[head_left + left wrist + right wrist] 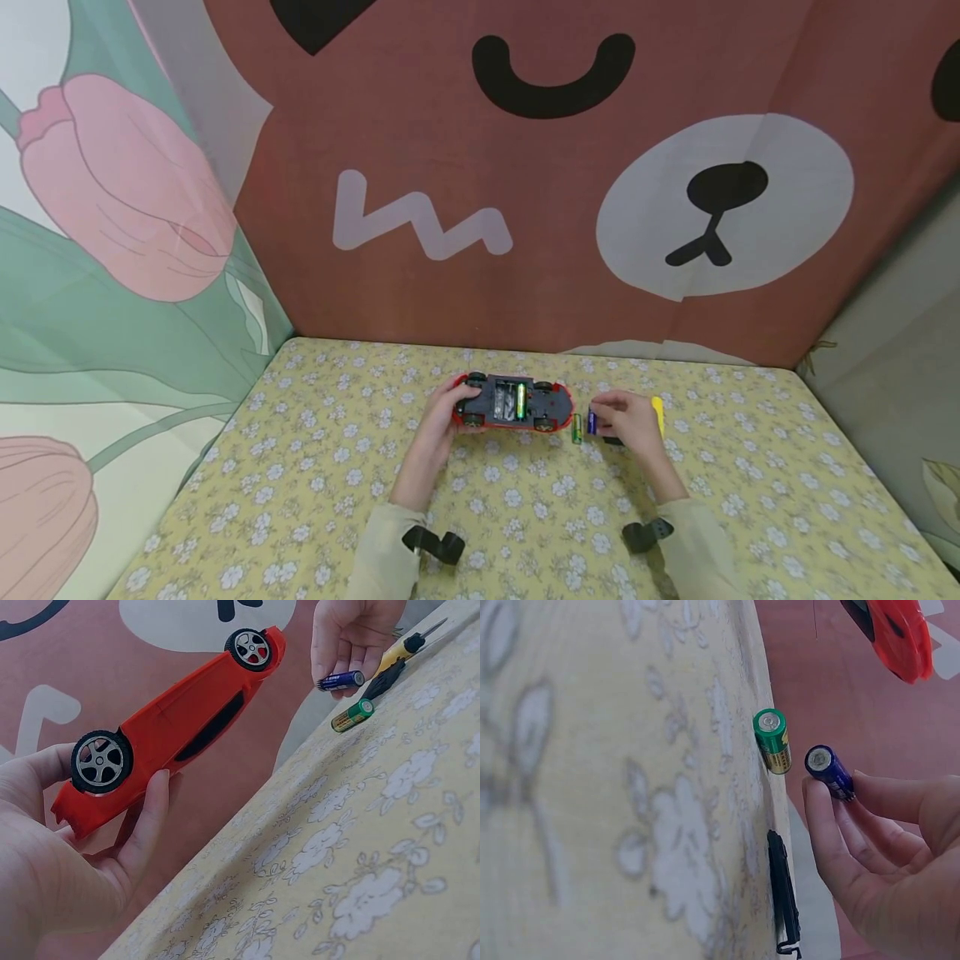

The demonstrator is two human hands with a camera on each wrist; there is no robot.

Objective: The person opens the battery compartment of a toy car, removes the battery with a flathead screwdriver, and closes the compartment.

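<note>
My left hand (441, 412) grips a red toy car (552, 406) by one end, its dark underside facing up in the head view. A green battery (521, 401) sits in one side of the open battery compartment (504, 400); the rest of the compartment holds no battery. Just right of the car, my right hand (630, 421) pinches a blue battery (831, 772) between thumb and fingers, above the table. Another green battery (773, 742) lies on the tablecloth beside it. The left wrist view shows the car's side and wheels raised off the cloth.
A flat black plastic piece (782, 892), like a battery cover, lies on the cloth under the right hand. Beyond it is a screwdriver (397, 652) with a yellow and black handle. The flowered tablecloth (525, 517) runs back to a printed curtain (420, 292).
</note>
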